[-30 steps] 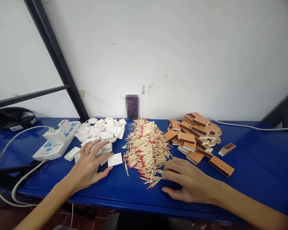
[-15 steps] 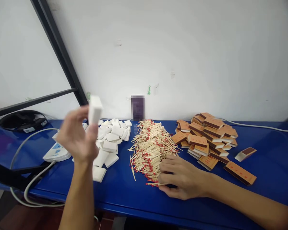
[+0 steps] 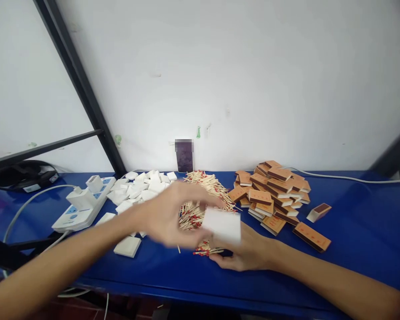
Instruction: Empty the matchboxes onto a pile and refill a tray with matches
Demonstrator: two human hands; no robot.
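Observation:
My left hand (image 3: 176,218), slightly blurred, pinches a white inner matchbox tray (image 3: 222,225) between thumb and fingers. The tray is held above the front of the match pile (image 3: 206,182), whose sticks have red heads. Behind and below the tray, my right hand (image 3: 246,253) rests low at the pile's front right edge. Its thumb and fingers curl in on matches (image 3: 202,250), though the tray hides most of the fingers. More white trays (image 3: 127,246) lie heaped left of the matches. To the right is a heap of orange-brown matchbox sleeves (image 3: 260,196).
Two sleeves (image 3: 311,236) lie apart at the right on the blue table (image 3: 353,222). A white power strip (image 3: 80,218) with plugs and cables is at the left, by a black frame (image 3: 83,89) and black headset (image 3: 23,175). A phone (image 3: 185,158) leans against the wall.
My left hand has swung right and down, carrying the white tray from over the tray heap to in front of my right hand. My right hand stays at the matches; the view has shifted slightly.

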